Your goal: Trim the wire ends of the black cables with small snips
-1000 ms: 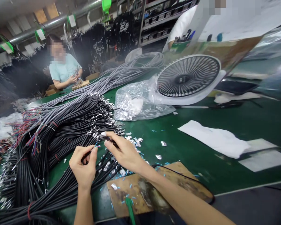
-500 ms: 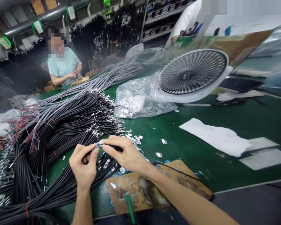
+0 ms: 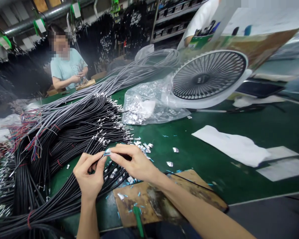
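Note:
My left hand [image 3: 91, 172] pinches a black cable near its stripped end, thumb against forefinger. At the fingertips a small blue and silvery cable end [image 3: 107, 152] shows, the blue wire partly wrapped in foil. My right hand [image 3: 134, 162] closes its thumb and forefinger on the foil side of that same end, the two hands' fingertips almost touching. Behind and below them lies a large bundle of black cables [image 3: 79, 122] with silvery tips. Loose foil scraps [image 3: 131, 180] lie under my right hand.
A stained wooden board [image 3: 132, 212] with blue wire bits and a green-handled tool [image 3: 138, 220] lies at the near edge. Beyond are a plastic bag of foil scraps [image 3: 149, 106], a white fan [image 3: 209, 78], white cloth [image 3: 231, 146] and grey cables [image 3: 129, 74]. A co-worker [image 3: 68, 68] sits across the table.
My hands hold nearly the same pose on the cable end. The view has shifted slightly, so the fan and bag appear a little further right.

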{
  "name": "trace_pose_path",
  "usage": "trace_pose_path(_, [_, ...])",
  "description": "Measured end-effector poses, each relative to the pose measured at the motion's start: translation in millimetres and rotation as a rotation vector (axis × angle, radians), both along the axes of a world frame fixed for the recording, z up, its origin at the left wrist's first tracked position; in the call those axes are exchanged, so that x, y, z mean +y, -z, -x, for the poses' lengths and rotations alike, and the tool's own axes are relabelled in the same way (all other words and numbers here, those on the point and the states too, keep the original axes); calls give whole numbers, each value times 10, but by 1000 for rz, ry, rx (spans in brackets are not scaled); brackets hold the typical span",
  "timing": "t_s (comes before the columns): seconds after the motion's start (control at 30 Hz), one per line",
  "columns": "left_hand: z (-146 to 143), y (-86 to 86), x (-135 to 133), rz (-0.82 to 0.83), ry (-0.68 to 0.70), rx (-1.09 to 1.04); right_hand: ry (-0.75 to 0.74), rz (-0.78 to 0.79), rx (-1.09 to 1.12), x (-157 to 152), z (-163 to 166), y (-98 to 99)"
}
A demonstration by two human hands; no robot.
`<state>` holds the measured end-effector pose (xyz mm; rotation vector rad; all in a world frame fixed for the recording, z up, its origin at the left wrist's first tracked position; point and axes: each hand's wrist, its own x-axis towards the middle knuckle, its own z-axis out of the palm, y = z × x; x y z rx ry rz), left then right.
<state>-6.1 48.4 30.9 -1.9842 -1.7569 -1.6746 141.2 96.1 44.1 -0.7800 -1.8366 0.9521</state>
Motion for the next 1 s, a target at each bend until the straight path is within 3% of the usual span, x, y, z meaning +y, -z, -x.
trace_pose_path(0.27, [17,5,18,-94,-56,202,132,12,-42,-24,14,2])
trace_pose_path(0.5, [8,-19,8,63,0,97,155,-18,-70,-36,0,10])
trace_pose_path(0.67, [23,-72,30,267,115,-87,141,-16,-106,-31,-13,28])
trace_pose_path(0.87, [94,-84,42,636,406,-571,55,28,-37,-29,-11,39])
trace_pose_path(1.0, [69,-110,36,609,397,-558,16,142,108,-11,5,37])
